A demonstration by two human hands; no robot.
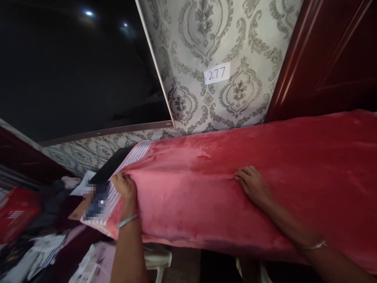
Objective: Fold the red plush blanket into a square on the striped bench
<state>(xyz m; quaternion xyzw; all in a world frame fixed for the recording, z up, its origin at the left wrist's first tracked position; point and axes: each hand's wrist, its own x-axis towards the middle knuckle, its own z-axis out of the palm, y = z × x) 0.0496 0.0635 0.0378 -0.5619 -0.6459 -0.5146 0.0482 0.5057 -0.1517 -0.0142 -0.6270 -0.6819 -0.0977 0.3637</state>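
A red plush blanket point(188, 208) lies spread over a long surface, paler pink toward its left end. Past that end shows a striped cloth point(138, 152) in white, pink and grey-blue. My left hand point(125, 186) is closed on the blanket close to the striped part, its fingertips partly hidden. Farther right, my right hand point(253, 184) pinches the same blanket with curled fingers. Between the two hands the fabric is drawn into a long, low ridge. Each wrist wears a bangle.
Behind the blanket stands a patterned wall with a paper label point(217, 73) reading 277. A large black screen point(82, 70) is at upper left, a dark red wooden door point(332, 59) at right. Piled clothes point(44, 251) and a red bag point(19, 214) fill the lower left.
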